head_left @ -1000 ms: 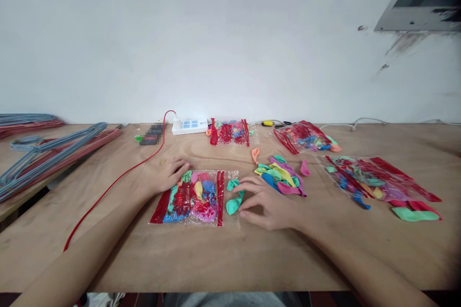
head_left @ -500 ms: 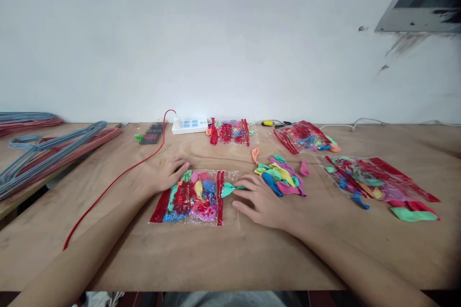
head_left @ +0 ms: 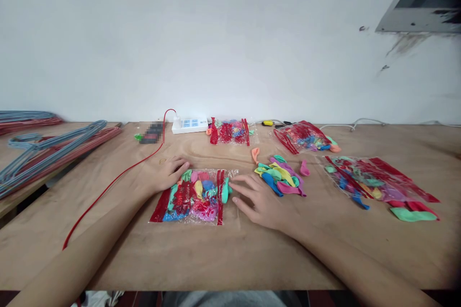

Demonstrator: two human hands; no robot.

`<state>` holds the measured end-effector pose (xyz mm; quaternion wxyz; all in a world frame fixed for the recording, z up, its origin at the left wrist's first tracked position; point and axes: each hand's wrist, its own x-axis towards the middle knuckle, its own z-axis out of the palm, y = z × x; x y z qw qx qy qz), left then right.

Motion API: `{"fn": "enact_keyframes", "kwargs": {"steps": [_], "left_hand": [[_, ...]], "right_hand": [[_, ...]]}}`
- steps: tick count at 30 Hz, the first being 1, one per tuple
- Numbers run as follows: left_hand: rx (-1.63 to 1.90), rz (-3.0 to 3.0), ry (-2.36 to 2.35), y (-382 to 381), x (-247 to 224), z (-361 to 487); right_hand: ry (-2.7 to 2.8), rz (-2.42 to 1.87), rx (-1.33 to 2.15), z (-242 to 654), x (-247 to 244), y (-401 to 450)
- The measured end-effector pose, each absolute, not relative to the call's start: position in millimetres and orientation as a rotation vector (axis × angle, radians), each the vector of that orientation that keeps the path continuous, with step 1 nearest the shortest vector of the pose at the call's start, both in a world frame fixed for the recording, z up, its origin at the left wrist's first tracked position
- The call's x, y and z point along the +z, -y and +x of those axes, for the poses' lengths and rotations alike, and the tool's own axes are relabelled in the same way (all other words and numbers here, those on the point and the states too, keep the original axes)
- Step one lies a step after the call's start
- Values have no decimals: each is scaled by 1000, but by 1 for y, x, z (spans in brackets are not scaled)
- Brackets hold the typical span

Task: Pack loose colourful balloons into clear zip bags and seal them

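the left hand [head_left: 172, 175] rested at the far left corner of the balloon bag [head_left: 185, 196], which lay flat on the table [head_left: 194, 259]; whether its fingers pinched the plastic, i could not tell. the right hand [head_left: 262, 204] had its fingers spread, tips just beside a green balloon [head_left: 225, 191] at the bag's right end. loose balloons [head_left: 276, 172] lay beyond.
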<state>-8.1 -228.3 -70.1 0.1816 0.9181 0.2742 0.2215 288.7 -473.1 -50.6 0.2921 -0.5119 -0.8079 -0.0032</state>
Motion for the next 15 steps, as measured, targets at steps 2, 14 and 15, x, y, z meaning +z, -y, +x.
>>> {"fn": "enact_keyframes", "kwargs": {"steps": [2, 14, 15], "left_hand": [[626, 2590, -773, 229, -70, -8], [676, 2569, -760, 227, -77, -8], [674, 2569, -761, 228, -76, -8]], "right_hand": [[2154, -1352, 27, 289, -52, 473], [2549, -1120, 201, 275, -54, 435], [2569, -1102, 206, 272, -54, 429]]}}
